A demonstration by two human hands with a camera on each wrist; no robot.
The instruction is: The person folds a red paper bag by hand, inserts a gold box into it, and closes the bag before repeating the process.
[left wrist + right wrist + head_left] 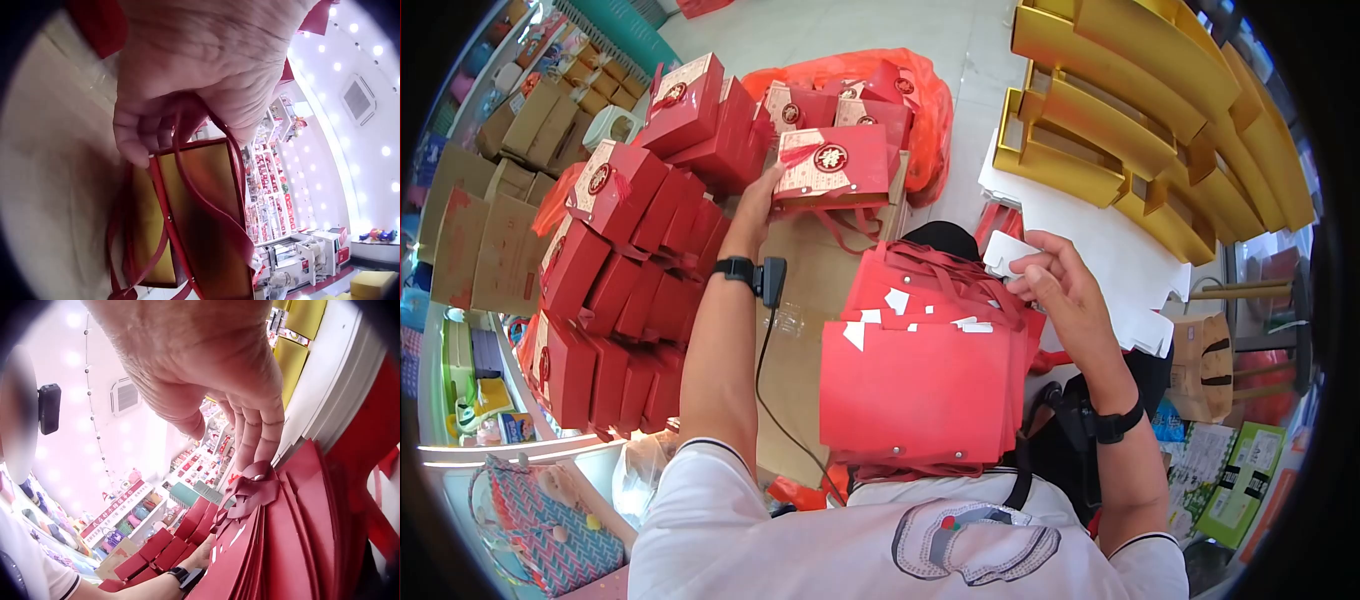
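Observation:
My left hand (pixel 762 200) grips the near left edge of a red gift box (pixel 832 168) with a cream patterned front, a round emblem and a tassel. In the left wrist view, the fingers curl at the rim of the gift box (pixel 206 219), whose gold inside and ribbon handles show. My right hand (pixel 1065 285) hovers over a stack of flat red gift bags (pixel 920 385), thumb and fingers apart. In the right wrist view, its fingertips come right at the bags' ribbon handles (pixel 250 497). A small white piece (pixel 1004 254) overlaps those fingertips in the head view.
Rows of finished red gift boxes (pixel 630 290) are piled at the left. More sit in an orange-red plastic bag (pixel 935 120) ahead. Gold box inserts (pixel 1120 110) stand stacked on a white surface at the right. White paper scraps (pixel 897 300) lie on the flat bags.

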